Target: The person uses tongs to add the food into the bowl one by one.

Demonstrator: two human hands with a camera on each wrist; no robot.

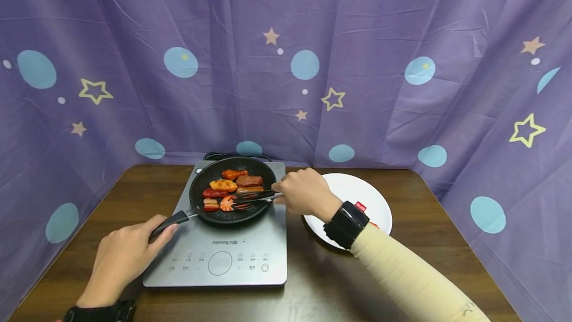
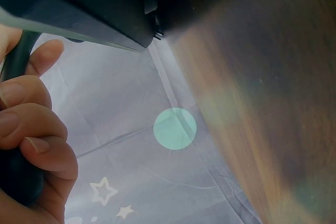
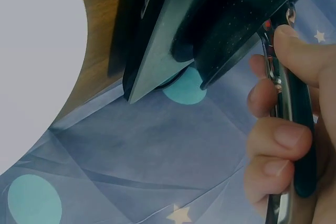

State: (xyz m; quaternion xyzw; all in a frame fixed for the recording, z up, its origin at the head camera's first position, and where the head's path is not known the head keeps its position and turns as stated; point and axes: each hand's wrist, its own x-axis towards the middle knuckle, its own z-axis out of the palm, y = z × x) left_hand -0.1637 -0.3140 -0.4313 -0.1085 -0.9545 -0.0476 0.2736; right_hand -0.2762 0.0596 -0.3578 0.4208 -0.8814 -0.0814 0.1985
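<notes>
My left hand [image 1: 125,252] grips the black handle [image 1: 172,223] of a speckled black frying pan [image 1: 214,217] that sits on an induction cooker [image 1: 196,257]. In the left wrist view the fingers [image 2: 39,121] curl round that handle. My right hand [image 1: 306,193] holds metal tongs with dark grips [image 3: 289,108], reaching over the pan's right rim. The tongs' black tips are at an orange-red piece [image 1: 227,203], possibly a shrimp or small octopus; whether they pinch it I cannot tell. Around it in the pan lie a drumstick [image 1: 234,174], a yellow-orange wing [image 1: 223,185], a brown slab [image 1: 249,181] and other meat pieces.
A white plate [image 1: 330,183] stands right of the cooker, partly under my right wrist, with a small red-labelled thing [image 1: 360,206] on it. Black cable [image 1: 214,156] lies behind the cooker. A purple curtain [image 1: 250,88] hangs behind the wooden table [image 1: 313,282].
</notes>
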